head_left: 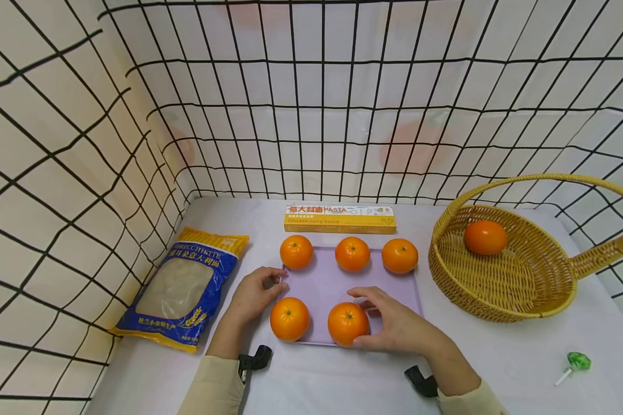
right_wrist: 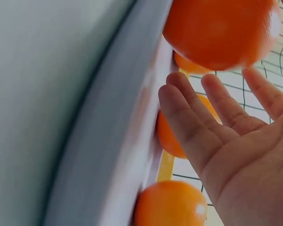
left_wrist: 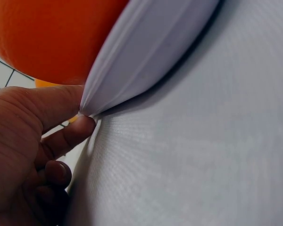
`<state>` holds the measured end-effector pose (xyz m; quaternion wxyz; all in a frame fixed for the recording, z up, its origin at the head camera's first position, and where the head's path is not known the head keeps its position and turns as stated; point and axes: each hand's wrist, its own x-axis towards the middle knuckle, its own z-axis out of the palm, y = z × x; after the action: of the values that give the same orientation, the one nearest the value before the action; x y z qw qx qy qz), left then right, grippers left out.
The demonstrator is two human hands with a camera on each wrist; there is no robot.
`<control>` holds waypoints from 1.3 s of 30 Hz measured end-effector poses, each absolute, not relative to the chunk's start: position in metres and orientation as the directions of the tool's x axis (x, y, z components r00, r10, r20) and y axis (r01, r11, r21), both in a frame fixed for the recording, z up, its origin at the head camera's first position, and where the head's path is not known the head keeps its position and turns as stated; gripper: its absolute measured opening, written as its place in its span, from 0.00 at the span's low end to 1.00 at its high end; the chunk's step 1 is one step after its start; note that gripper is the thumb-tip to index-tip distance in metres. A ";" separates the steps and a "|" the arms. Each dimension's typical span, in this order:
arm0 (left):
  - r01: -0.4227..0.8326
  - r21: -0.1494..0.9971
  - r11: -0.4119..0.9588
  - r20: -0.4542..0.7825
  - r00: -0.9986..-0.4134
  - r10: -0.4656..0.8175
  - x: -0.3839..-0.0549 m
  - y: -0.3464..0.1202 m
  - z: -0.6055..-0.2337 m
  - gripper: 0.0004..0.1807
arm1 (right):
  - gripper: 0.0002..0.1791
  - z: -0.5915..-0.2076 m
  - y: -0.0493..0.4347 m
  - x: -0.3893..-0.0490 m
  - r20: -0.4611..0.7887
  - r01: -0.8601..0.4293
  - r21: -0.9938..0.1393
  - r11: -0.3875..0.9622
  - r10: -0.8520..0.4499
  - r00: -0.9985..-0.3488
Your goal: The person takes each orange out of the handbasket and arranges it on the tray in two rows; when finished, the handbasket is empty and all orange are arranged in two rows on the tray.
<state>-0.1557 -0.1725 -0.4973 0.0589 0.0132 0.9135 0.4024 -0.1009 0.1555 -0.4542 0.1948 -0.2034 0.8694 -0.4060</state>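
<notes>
A flat lilac tray (head_left: 319, 288) carries several oranges. Its left edge is pinched by my left hand (head_left: 253, 293), thumb on the rim and index finger beneath in the left wrist view. Closest to that hand is the front-left orange (head_left: 289, 320). Around the right side of another front orange (head_left: 348, 324) spreads my right hand (head_left: 397, 325); its fingers (right_wrist: 191, 125) look extended in the right wrist view, and whether the thumb touches the fruit I cannot tell. Along the back edge sit a left orange (head_left: 296, 252), a middle orange (head_left: 352, 254) and a right orange (head_left: 400, 256).
Behind the tray lies a yellow-and-white pasta box (head_left: 340, 220). A blue-and-yellow pasta bag (head_left: 179, 288) is at left. The wicker basket (head_left: 498, 297) at right has a tall handle and holds one orange-red fruit (head_left: 485, 237). A green lollipop (head_left: 578, 361) lies front right. Black netting surrounds the table.
</notes>
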 end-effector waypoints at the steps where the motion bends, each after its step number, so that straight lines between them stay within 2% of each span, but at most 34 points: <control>1: -0.024 0.737 0.676 -0.098 -0.993 0.071 -0.156 -0.172 -0.497 0.15 | 0.49 -0.453 0.157 -0.101 -0.170 -0.197 -0.784 0.588 -0.509 -0.844; 6: -0.029 0.739 0.673 -0.103 -0.992 0.071 -0.156 -0.172 -0.497 0.15 | 0.47 -0.447 0.164 -0.102 -0.160 -0.185 -0.781 0.597 -0.476 -0.865; 13: -0.030 0.744 0.668 -0.109 -0.991 0.076 -0.157 -0.174 -0.501 0.14 | 0.45 -0.439 0.179 -0.105 -0.198 -0.073 -0.812 0.580 -0.391 -0.899; 21: -0.028 0.743 0.668 -0.107 -0.991 0.077 -0.157 -0.174 -0.501 0.14 | 0.37 -0.430 0.204 -0.108 -0.048 -0.163 -0.793 0.587 -0.327 -0.944; 28: -0.036 0.746 0.665 -0.115 -0.991 0.075 -0.157 -0.174 -0.500 0.14 | 0.37 -0.418 0.230 -0.112 -0.057 -0.088 -0.740 0.667 -0.192 -0.980; 34: -0.039 0.743 0.668 -0.119 -0.990 0.074 -0.157 -0.173 -0.500 0.14 | 0.32 -0.413 0.255 -0.119 0.103 -0.165 -0.679 0.715 -0.129 -0.986; 39: -0.051 0.746 0.663 -0.130 -0.989 0.071 -0.157 -0.173 -0.499 0.15 | 0.34 -0.407 0.277 -0.123 0.106 -0.119 -0.647 0.753 -0.065 -0.992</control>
<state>-0.1568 -0.1732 -0.4994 0.0741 0.0054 0.9090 0.4102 -0.1232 0.2772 -0.4073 -0.0386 -0.0492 0.9355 -0.3477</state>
